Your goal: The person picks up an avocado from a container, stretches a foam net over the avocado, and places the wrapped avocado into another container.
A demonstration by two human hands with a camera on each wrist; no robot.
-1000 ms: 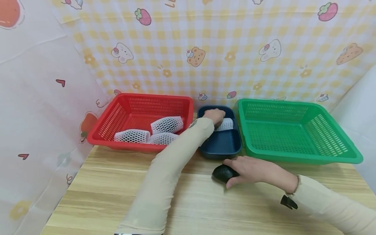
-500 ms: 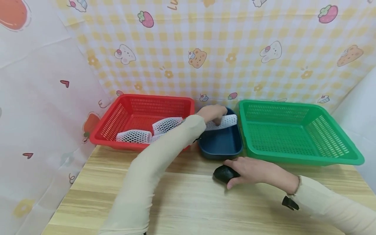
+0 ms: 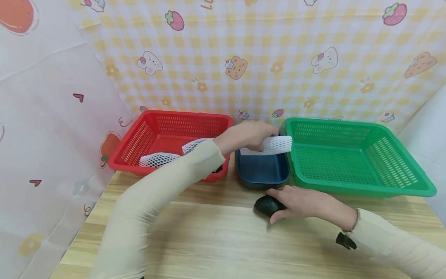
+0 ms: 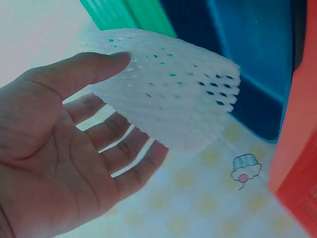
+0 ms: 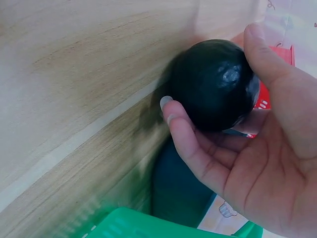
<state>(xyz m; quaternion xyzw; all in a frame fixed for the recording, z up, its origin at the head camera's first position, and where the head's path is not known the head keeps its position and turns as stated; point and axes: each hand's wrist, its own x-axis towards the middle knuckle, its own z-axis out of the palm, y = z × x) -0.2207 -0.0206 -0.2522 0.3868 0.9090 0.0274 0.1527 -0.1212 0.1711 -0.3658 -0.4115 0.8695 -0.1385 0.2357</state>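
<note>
My left hand (image 3: 251, 135) pinches a flattened white foam fruit net (image 3: 280, 144) between thumb and fingers, over the navy blue tray (image 3: 263, 170). The left wrist view has the thumb lying across the top of the foam net (image 4: 163, 89), with the other fingers beneath it. In front of the tray, my right hand (image 3: 301, 202) holds a dark, glossy avocado (image 3: 267, 205) low over the wooden table. In the right wrist view, the fingers and thumb curl round the avocado (image 5: 213, 84).
A red basket (image 3: 170, 113) to the left holds several white foam nets (image 3: 158, 159), partly hidden by the left sleeve. The green basket (image 3: 348, 189) stands right of the tray. Behind them hangs a checked cloth (image 3: 258, 50), and the wooden table (image 3: 216, 236) spreads out in front.
My left hand has lifted a foam net up from inside the blue tray and shifted slightly to the right with it. The right hand stays in place with the avocado.
</note>
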